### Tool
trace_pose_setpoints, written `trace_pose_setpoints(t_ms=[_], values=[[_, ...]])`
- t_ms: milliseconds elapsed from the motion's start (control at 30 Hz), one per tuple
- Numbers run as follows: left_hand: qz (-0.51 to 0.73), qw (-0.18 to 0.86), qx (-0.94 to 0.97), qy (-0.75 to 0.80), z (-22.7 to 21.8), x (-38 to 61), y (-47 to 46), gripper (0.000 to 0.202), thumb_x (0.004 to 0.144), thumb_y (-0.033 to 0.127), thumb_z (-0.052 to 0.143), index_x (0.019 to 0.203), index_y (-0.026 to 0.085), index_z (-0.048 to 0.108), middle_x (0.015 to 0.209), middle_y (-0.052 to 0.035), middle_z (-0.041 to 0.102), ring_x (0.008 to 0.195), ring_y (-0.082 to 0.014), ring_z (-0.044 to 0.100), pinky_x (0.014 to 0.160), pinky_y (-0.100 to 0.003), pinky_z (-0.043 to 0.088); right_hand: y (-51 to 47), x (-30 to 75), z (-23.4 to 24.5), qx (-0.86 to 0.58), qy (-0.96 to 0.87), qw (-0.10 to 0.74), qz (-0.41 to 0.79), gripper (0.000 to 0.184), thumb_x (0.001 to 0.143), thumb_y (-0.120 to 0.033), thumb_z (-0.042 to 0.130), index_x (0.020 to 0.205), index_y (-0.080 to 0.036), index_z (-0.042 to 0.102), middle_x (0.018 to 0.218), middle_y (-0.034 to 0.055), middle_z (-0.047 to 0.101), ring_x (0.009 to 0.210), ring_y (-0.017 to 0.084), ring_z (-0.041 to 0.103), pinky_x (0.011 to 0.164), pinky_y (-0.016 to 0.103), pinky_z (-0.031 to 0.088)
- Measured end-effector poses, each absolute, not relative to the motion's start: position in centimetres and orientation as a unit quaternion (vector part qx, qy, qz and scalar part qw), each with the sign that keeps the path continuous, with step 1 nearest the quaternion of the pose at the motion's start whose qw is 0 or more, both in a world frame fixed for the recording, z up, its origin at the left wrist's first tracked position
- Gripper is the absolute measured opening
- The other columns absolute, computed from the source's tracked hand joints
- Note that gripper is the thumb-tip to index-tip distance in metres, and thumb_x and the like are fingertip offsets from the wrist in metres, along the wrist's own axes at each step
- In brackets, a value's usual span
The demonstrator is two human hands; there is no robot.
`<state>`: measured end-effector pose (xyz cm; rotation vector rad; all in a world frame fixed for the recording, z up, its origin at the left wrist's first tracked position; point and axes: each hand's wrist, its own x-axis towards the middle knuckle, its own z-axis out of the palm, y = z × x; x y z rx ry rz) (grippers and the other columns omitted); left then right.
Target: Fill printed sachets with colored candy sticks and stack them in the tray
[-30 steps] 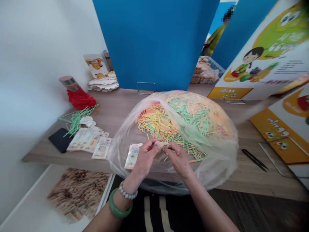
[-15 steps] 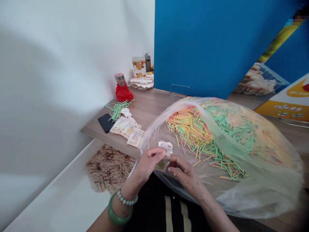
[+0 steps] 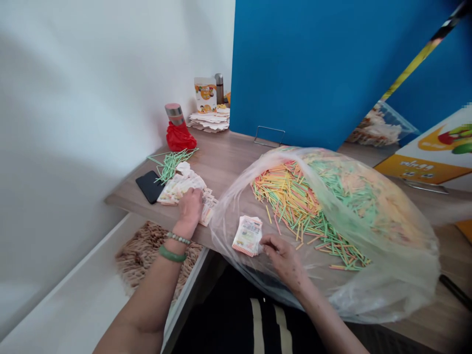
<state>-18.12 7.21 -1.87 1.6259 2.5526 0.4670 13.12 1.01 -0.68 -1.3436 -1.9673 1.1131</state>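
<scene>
Packet handling seems in hand. Left hand (image 3: 191,209) on fanned packets (image 3: 172,191) near tabletop's (image 3: 221,160) front-left corner; fingertips hidden, can't tell grip. Right hand (image 3: 283,259), fingers curled, beside stack (image 3: 248,235) near front edge; hold unclear. Lifting one packet likely calls for separating overlaps.

One head-worn camera, close, above the near side of the plastic bag (image 3: 339,236), faces forward and down.
</scene>
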Motion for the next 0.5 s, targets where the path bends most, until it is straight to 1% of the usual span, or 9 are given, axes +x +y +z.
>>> trace_pose_setpoints(t_ms=[67,100,200,267,333,400,467,500], values=[[0.137,0.022,0.530,0.837,-1.7,-18.1,7.4,0.034,0.097,0.023,0.035,0.109,0.013,0.065,0.110,-0.0189,0.061,0.097,-0.0318,0.059,0.082,-0.041,0.042,0.8,12.8,-0.6,-0.499,-0.749,0.257,0.354,0.019,0.088,-0.017,0.044,0.089,-0.020,0.063,0.084,0.0038,0.066,0.081,0.020,0.061,0.076,0.032,0.048],[0.132,-0.001,0.529,0.838,-1.5,-18.0,7.2,0.034,0.097,0.025,0.036,0.113,0.012,0.064,0.113,-0.0196,0.061,0.099,-0.0330,0.058,0.084,-0.043,0.042,0.7,12.5,-0.6,-0.496,-0.766,0.257,0.319,0.020,0.089,-0.016,0.044,0.094,-0.020,0.063,0.090,0.0058,0.067,0.086,0.022,0.062,0.080,0.034,0.050],[0.139,-0.086,0.538,0.827,-1.1,-17.6,6.1,0.036,0.097,0.032,0.041,0.120,0.014,0.062,0.119,-0.0188,0.060,0.107,-0.0356,0.056,0.093,-0.048,0.040,0.2,11.5,-0.7,-0.450,-0.831,0.235,0.228,0.025,0.092,-0.014,0.045,0.109,-0.020,0.063,0.117,0.0111,0.065,0.109,0.027,0.059,0.096,0.043,0.049],[0.154,-0.106,0.568,0.801,-0.9,-17.5,5.1,0.036,0.096,0.035,0.044,0.121,0.016,0.063,0.125,-0.0173,0.061,0.116,-0.0349,0.053,0.101,-0.049,0.037,-0.2,10.8,-0.9,-0.409,-0.864,0.219,0.195,0.028,0.093,-0.013,0.044,0.113,-0.021,0.062,0.128,0.0110,0.062,0.120,0.029,0.054,0.102,0.047,0.048],[0.155,-0.103,0.607,0.772,-0.7,-17.8,4.6,0.038,0.096,0.036,0.047,0.124,0.017,0.063,0.136,-0.0166,0.057,0.128,-0.0336,0.048,0.111,-0.050,0.029,-0.4,10.4,-1.5,-0.388,-0.877,0.224,0.173,0.030,0.093,-0.011,0.044,0.114,-0.020,0.062,0.129,0.0113,0.061,0.123,0.029,0.053,0.104,0.049,0.048],[0.143,-0.101,0.630,0.757,-0.6,-18.6,4.6,0.043,0.095,0.038,0.049,0.130,0.016,0.060,0.148,-0.0172,0.048,0.141,-0.0335,0.036,0.119,-0.052,0.016,-0.3,10.3,-2.3,-0.384,-0.876,0.244,0.159,0.030,0.092,-0.010,0.044,0.114,-0.020,0.062,0.127,0.0118,0.062,0.122,0.029,0.054,0.104,0.050,0.050],[0.134,-0.073,0.630,0.762,-0.3,-19.9,5.2,0.047,0.096,0.037,0.047,0.136,0.014,0.054,0.155,-0.0169,0.040,0.148,-0.0333,0.025,0.121,-0.053,0.006,-0.2,10.5,-3.0,-0.379,-0.874,0.261,0.158,0.031,0.091,-0.009,0.046,0.115,-0.021,0.062,0.127,0.0114,0.063,0.122,0.029,0.055,0.104,0.050,0.050],[0.135,-0.052,0.624,0.768,-0.2,-20.6,5.5,0.046,0.097,0.035,0.045,0.137,0.014,0.053,0.156,-0.0164,0.040,0.149,-0.0332,0.024,0.121,-0.053,0.004,-0.1,10.6,-3.2,-0.378,-0.872,0.266,0.160,0.031,0.091,-0.010,0.046,0.115,-0.021,0.062,0.127,0.0111,0.063,0.122,0.028,0.056,0.104,0.050,0.050]])
